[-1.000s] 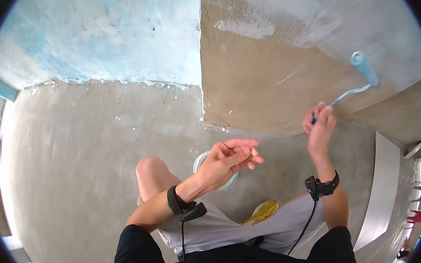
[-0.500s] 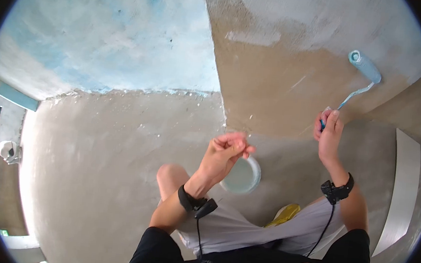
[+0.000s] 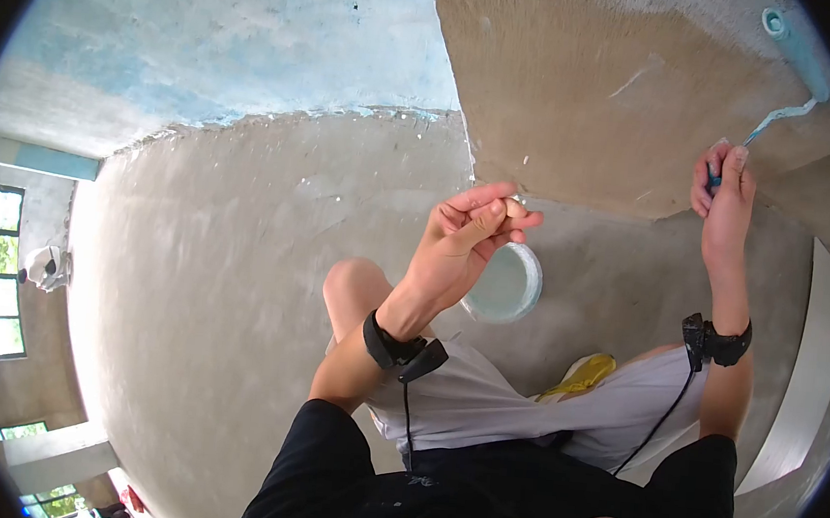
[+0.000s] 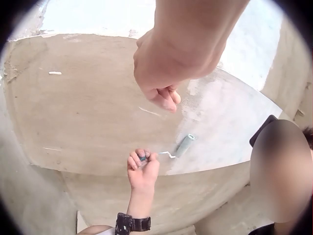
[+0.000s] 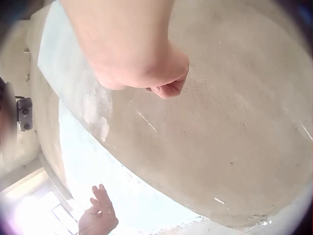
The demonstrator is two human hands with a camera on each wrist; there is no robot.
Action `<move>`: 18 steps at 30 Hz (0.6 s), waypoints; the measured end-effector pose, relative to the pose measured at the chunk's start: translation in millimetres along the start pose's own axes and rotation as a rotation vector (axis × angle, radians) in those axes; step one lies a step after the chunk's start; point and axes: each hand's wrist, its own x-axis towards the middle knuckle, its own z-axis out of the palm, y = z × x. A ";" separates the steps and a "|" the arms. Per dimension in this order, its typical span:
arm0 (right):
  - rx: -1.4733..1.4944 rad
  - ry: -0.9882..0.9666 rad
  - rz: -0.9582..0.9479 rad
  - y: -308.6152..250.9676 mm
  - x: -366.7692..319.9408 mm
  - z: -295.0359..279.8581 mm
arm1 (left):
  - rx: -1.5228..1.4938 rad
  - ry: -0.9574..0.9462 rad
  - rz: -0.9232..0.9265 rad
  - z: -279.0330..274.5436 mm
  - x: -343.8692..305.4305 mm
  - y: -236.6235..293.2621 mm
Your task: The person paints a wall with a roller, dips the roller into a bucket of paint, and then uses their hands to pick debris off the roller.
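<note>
The head camera looks down from above at the left hand (image 3: 456, 243), the right hand (image 3: 727, 193), the floor (image 3: 236, 273) and the wall (image 3: 567, 105). The 2 wrist cameras each sit right behind their own hand and face that same wall. The left one also sees the right hand with the paint roller (image 4: 185, 145) farther off. The right one sees the left hand far off.

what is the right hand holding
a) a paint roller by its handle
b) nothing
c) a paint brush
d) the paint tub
a: the right hand curls round the handle of the paint roller, with the light blue sleeve raised above it, while the paint tub sits well apart from that hand, untouched.
</note>
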 end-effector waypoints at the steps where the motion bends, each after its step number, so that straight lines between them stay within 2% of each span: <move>1: -0.024 -0.013 0.039 1.6 -1.1 1.9 | 0.000 0.004 0.001 -0.1 1.0 0.0; 5: -0.034 0.002 0.014 1.2 1.0 -1.1 | 0.043 -0.008 0.000 1.7 1.7 0.6; 7: -0.042 0.056 -0.110 -6.1 9.1 -6.7 | 0.068 -0.001 -0.016 4.2 0.0 0.8; 10: 0.048 0.038 -0.186 -16.0 16.9 -3.2 | 0.039 -0.017 -0.048 10.8 -0.1 1.4; 14: 0.118 0.021 -0.103 -15.2 10.4 20.1 | -0.018 0.009 -0.079 21.1 3.0 3.7; 18: 0.068 -0.029 -0.018 -8.5 5.1 19.3 | -0.068 0.034 -0.055 24.4 6.0 3.3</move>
